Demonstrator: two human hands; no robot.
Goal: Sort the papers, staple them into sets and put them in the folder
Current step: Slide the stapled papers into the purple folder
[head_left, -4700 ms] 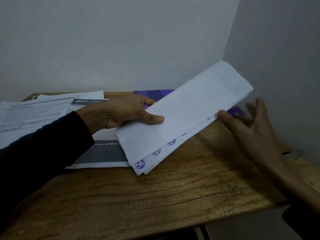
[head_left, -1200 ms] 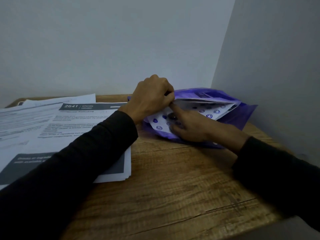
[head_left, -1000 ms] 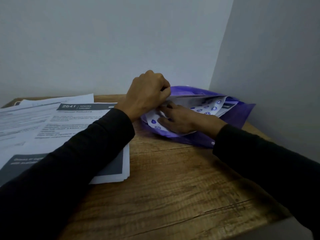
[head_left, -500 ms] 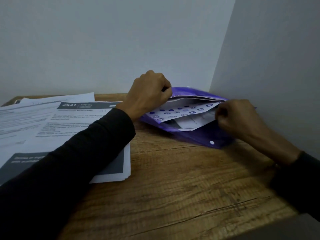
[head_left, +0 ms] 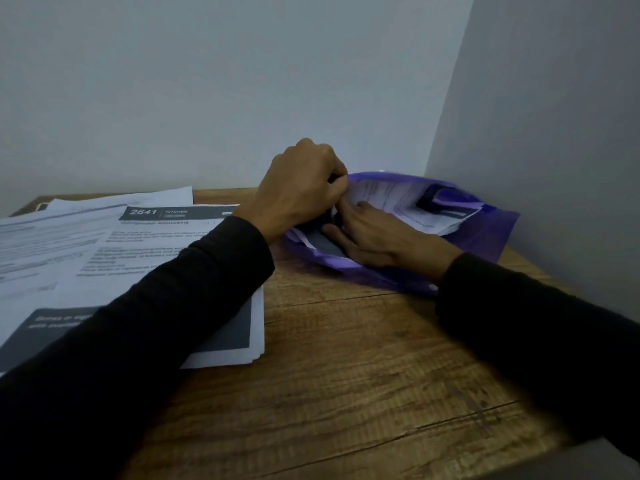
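- Your left hand (head_left: 301, 188) is gripping the top flap of the one purple folder (head_left: 485, 233), fingers curled.
- Your right hand (head_left: 377, 237) is lying flat, fingers straight, on the papers inside (head_left: 391, 199).
- One paper stack (head_left: 104, 251) is sitting on the worktop (head_left: 346, 375).

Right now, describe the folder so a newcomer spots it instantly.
Start at the wooden table and go to its far right corner, against the walls. The folder lies there, held open by both hands with papers inside. It is the only purple thing; the loose paper stack is white and grey.

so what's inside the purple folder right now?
Printed papers fill the purple folder. The left hand grips its upper flap; the right hand lies flat inside. Sheets beneath that hand are hidden.
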